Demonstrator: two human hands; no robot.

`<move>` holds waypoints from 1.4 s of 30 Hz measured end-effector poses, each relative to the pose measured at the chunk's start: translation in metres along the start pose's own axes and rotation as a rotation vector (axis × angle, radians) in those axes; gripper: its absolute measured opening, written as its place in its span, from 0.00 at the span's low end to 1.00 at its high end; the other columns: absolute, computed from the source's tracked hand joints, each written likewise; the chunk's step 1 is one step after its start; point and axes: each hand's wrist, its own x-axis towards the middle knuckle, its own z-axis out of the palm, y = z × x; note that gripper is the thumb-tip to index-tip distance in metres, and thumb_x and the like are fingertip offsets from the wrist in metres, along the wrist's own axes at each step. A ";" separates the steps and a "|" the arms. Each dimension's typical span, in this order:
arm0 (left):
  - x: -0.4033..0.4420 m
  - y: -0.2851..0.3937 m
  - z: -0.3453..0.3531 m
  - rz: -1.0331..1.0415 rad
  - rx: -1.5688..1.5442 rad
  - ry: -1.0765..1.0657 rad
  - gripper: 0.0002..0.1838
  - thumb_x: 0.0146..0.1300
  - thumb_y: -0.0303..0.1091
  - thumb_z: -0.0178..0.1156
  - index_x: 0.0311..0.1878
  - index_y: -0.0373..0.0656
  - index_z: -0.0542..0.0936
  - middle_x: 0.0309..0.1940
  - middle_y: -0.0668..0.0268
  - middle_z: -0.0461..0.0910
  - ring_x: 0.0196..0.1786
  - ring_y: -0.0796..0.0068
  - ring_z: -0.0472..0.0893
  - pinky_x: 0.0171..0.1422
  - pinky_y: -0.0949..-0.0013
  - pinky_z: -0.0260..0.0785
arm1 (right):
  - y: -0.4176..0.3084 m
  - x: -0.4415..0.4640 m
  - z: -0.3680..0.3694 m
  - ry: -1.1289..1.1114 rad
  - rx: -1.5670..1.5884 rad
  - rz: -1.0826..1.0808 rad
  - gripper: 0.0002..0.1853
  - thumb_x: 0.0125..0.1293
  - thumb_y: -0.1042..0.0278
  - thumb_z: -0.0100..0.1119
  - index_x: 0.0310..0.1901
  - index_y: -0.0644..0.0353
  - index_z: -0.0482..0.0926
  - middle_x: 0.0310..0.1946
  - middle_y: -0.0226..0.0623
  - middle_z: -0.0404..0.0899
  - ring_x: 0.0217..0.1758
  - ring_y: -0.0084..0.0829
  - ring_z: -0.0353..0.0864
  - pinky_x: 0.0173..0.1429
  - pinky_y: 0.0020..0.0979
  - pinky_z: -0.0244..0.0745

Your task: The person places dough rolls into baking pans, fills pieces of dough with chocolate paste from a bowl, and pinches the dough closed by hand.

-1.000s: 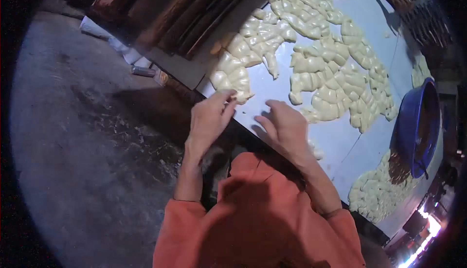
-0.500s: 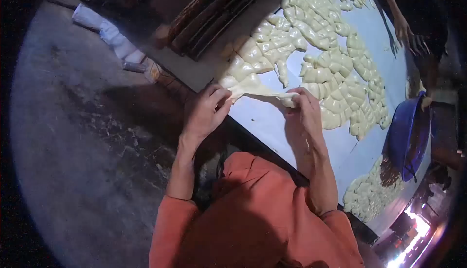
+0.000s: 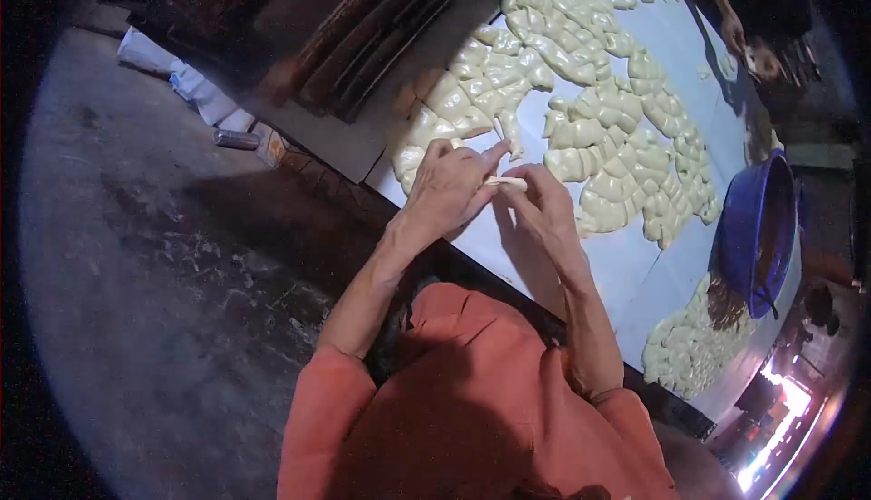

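My left hand (image 3: 451,182) and my right hand (image 3: 547,210) are close together over the table's near edge. Between them a short, pale piece of dough (image 3: 504,182) is pinched, folded narrow like a small roll. The left fingers reach across it and partly cover it, while the right thumb and fingers close on its other end. Just beyond my hands lies a spread of glossy, cut dough pieces (image 3: 481,83). Another large patch of dough (image 3: 617,132) sits to the right of my right hand.
A blue basin (image 3: 758,228) stands tilted at the right, beside a flatter dough patch (image 3: 694,346). Another person's hand (image 3: 733,35) is at the far side of the white table (image 3: 626,269). Stacked dark curved pieces (image 3: 363,37) are at the upper left.
My hands have come together, and the dough stretched between them is now short and folded. My left hand moved right and turned over the dough. The other person's hand moved slightly.
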 end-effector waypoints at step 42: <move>0.080 0.253 0.186 0.014 -1.403 0.221 0.62 0.59 0.64 0.69 0.80 0.32 0.48 0.66 0.45 0.75 0.65 0.54 0.78 0.68 0.60 0.70 | 0.029 -0.153 -0.182 0.324 1.411 -0.106 0.12 0.69 0.74 0.65 0.51 0.62 0.75 0.42 0.33 0.82 0.44 0.20 0.83 0.50 0.21 0.79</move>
